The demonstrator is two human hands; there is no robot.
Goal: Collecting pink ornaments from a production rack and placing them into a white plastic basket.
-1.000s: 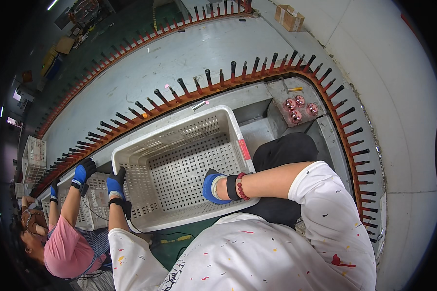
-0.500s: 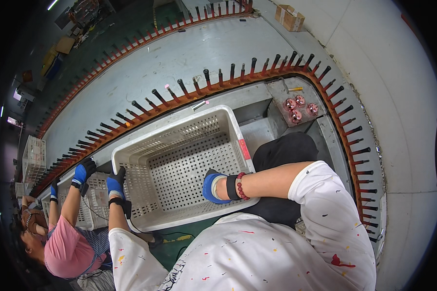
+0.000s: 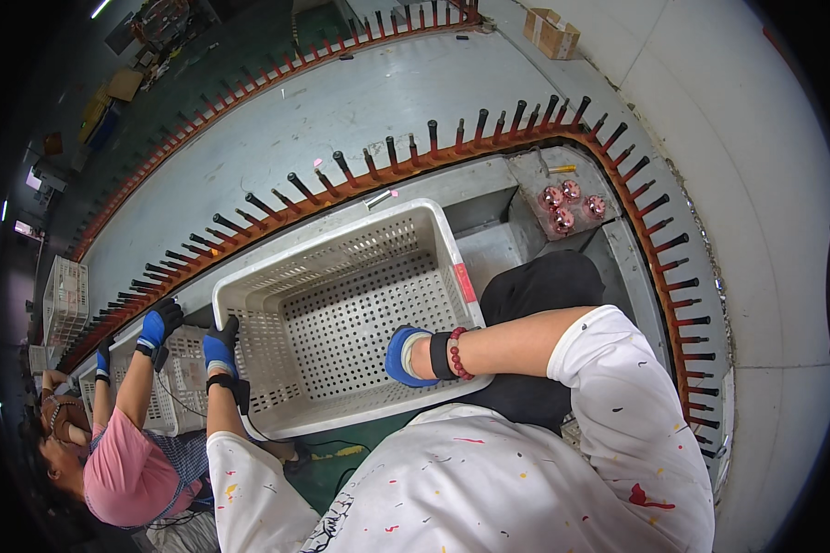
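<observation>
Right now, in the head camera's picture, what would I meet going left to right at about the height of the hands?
Co-worker's blue-gloved hand → left hand on the crate's side → white perforated crate → right hand at its near rim → black cloth → orange rail of black pegs.

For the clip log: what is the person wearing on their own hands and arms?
Both hands, left hand and right hand, wear blue gloves. The left wrist carries a black band with a thin black cable; the right has a black wristband and red bead bracelet. Short white sleeves are speckled with paint.
</observation>
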